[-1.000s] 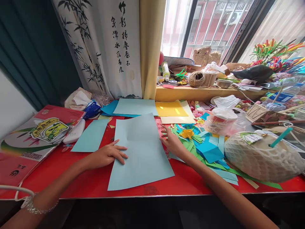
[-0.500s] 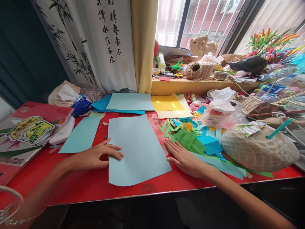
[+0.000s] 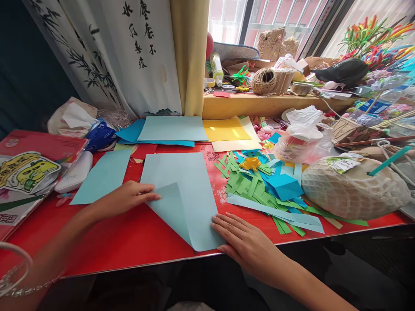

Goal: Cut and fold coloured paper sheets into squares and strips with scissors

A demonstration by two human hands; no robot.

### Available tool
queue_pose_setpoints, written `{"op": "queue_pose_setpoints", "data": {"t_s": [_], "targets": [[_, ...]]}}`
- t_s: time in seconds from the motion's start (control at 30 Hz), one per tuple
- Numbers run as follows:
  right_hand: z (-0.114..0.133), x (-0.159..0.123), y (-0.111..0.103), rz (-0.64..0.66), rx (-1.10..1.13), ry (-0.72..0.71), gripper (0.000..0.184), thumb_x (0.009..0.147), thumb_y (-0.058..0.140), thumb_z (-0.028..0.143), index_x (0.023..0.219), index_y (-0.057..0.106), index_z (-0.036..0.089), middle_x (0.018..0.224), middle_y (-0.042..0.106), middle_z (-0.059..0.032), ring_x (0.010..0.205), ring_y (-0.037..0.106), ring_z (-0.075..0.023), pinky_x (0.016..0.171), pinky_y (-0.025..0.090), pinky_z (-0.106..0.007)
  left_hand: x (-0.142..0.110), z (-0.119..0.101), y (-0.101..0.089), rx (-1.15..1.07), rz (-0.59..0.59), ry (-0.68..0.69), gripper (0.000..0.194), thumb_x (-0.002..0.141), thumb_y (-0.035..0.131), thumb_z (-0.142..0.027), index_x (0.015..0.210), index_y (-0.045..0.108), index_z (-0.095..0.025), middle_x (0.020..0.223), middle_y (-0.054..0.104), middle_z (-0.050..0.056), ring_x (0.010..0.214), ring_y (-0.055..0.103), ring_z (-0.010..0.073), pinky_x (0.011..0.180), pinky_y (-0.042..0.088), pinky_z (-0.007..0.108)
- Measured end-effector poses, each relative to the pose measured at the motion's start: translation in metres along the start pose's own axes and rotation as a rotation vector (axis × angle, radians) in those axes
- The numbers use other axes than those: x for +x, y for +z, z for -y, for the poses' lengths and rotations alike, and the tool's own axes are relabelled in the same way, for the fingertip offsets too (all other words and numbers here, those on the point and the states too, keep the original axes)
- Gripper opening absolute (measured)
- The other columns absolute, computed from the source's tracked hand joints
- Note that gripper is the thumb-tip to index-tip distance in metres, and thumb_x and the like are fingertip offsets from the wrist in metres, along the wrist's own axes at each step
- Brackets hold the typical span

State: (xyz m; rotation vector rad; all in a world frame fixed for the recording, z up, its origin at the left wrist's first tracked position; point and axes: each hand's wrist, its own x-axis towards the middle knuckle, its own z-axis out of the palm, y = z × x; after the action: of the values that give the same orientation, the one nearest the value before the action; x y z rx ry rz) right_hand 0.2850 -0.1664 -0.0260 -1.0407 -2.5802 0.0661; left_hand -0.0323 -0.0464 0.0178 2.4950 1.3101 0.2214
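Note:
A light blue sheet of paper [image 3: 194, 194] lies on the red tabletop in front of me. Its near left corner is folded up and over, so the underside shows as a slanted flap. My left hand [image 3: 138, 193] pinches that lifted corner at the sheet's left side. On the lower right edge my right hand [image 3: 240, 235] rests flat, fingers stretched out over the paper. Right of the sheet is a heap of cut green paper strips [image 3: 248, 185]. A long pale blue strip [image 3: 275, 211] lies across the heap's near side.
A smaller blue-green sheet [image 3: 103, 177] lies at left, beside a white power bank [image 3: 74, 172]. More coloured sheets [image 3: 171, 128] are at the back. A coconut in netting with a straw [image 3: 353, 190] stands at right. The table's front edge runs close to my right hand.
My left hand has taken the sheet's near left corner and folded it up. My right hand has moved left and nearer, from the strips onto the sheet. The view has shifted slightly.

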Motion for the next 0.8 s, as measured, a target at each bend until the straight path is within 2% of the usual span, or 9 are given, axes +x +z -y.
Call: {"op": "queue_pose_setpoints", "data": {"t_s": [0.03, 0.1, 0.2, 0.3, 0.43, 0.53, 0.6, 0.7, 0.8], "targets": [[0.000, 0.001, 0.000, -0.004, 0.026, 0.014, 0.040, 0.094, 0.040, 0.029, 0.126, 0.051, 0.008, 0.127, 0.055, -0.0108, 0.121, 0.049, -0.0215, 0.101, 0.043, -0.038, 0.006, -0.001, -0.001, -0.035, 0.080, -0.039, 0.042, 0.086, 0.040, -0.052, 0.059, 0.046, -0.021, 0.055, 0.046, -0.003, 0.050, 0.046, 0.0123, 0.046, 0.034, 0.022], [-0.001, 0.003, -0.001, 0.001, 0.081, 0.048, 0.041, 0.094, 0.040, 0.027, 0.129, 0.047, 0.007, 0.128, 0.055, -0.0113, 0.120, 0.049, -0.0197, 0.100, 0.044, -0.035, 0.022, -0.004, -0.002, -0.063, 0.164, -0.070, 0.041, 0.086, 0.038, -0.054, 0.062, 0.043, -0.021, 0.059, 0.044, -0.002, 0.053, 0.043, 0.0132, 0.047, 0.031, 0.024], [-0.003, 0.006, -0.005, 0.044, 0.164, 0.126, 0.044, 0.093, 0.041, 0.026, 0.134, 0.040, 0.009, 0.129, 0.054, -0.0108, 0.119, 0.050, -0.0182, 0.098, 0.045, -0.033, 0.049, -0.007, -0.001, -0.064, 0.180, -0.063, 0.041, 0.086, 0.034, -0.056, 0.067, 0.045, -0.021, 0.067, 0.050, 0.000, 0.060, 0.048, 0.0156, 0.050, 0.031, 0.025], [-0.003, 0.006, -0.007, 0.068, 0.241, 0.200, 0.049, 0.093, 0.042, 0.028, 0.138, 0.032, 0.010, 0.131, 0.052, -0.0110, 0.121, 0.049, -0.0171, 0.099, 0.044, -0.032, 0.074, -0.011, 0.005, 0.026, 0.176, -0.037, 0.043, 0.086, 0.031, -0.059, 0.070, 0.045, -0.021, 0.068, 0.053, 0.002, 0.063, 0.051, 0.0180, 0.054, 0.033, 0.027], [0.002, 0.006, -0.005, -0.004, 0.250, 0.262, 0.048, 0.094, 0.038, 0.025, 0.139, 0.030, 0.009, 0.140, 0.041, -0.0136, 0.128, 0.040, -0.0171, 0.102, 0.041, -0.031, 0.096, -0.019, 0.016, 0.212, 0.181, -0.048, 0.045, 0.082, 0.033, -0.064, 0.078, 0.047, -0.022, 0.076, 0.060, 0.005, 0.069, 0.055, 0.0229, 0.054, 0.033, 0.029], [0.009, 0.010, 0.000, -0.047, 0.153, 0.172, 0.041, 0.094, 0.038, 0.021, 0.134, 0.042, 0.011, 0.145, 0.032, -0.0134, 0.136, 0.023, -0.0236, 0.106, 0.036, -0.039, 0.103, -0.023, 0.025, 0.249, 0.181, -0.054, 0.046, 0.082, 0.031, -0.064, 0.083, 0.049, -0.022, 0.082, 0.063, 0.007, 0.072, 0.057, 0.0255, 0.054, 0.033, 0.030], [0.012, 0.012, 0.004, -0.039, 0.085, 0.078, 0.038, 0.093, 0.040, 0.020, 0.130, 0.048, 0.012, 0.144, 0.034, -0.0120, 0.137, 0.017, -0.0273, 0.107, 0.032, -0.043, 0.105, -0.024, 0.029, 0.260, 0.162, -0.067, 0.046, 0.083, 0.030, -0.062, 0.086, 0.050, -0.022, 0.084, 0.064, 0.008, 0.074, 0.058, 0.0266, 0.056, 0.035, 0.031], [0.014, 0.014, 0.009, -0.023, 0.015, -0.007, 0.039, 0.092, 0.044, 0.021, 0.130, 0.048, 0.013, 0.143, 0.037, -0.0095, 0.136, 0.019, -0.0274, 0.109, 0.030, -0.044, 0.108, -0.023, 0.032, 0.274, 0.113, -0.099, 0.044, 0.085, 0.031, -0.059, 0.093, 0.050, -0.021, 0.089, 0.064, 0.009, 0.078, 0.059, 0.0275, 0.060, 0.038, 0.032], [0.013, 0.013, 0.012, -0.015, -0.025, -0.013, 0.041, 0.092, 0.044, 0.021, 0.132, 0.046, 0.011, 0.143, 0.037, -0.0091, 0.135, 0.022, -0.0260, 0.109, 0.032, -0.041, 0.108, -0.025, 0.033, 0.272, 0.047, -0.105, 0.040, 0.088, 0.031, -0.054, 0.099, 0.050, -0.020, 0.097, 0.063, 0.009, 0.083, 0.060, 0.0264, 0.064, 0.042, 0.033]]}}
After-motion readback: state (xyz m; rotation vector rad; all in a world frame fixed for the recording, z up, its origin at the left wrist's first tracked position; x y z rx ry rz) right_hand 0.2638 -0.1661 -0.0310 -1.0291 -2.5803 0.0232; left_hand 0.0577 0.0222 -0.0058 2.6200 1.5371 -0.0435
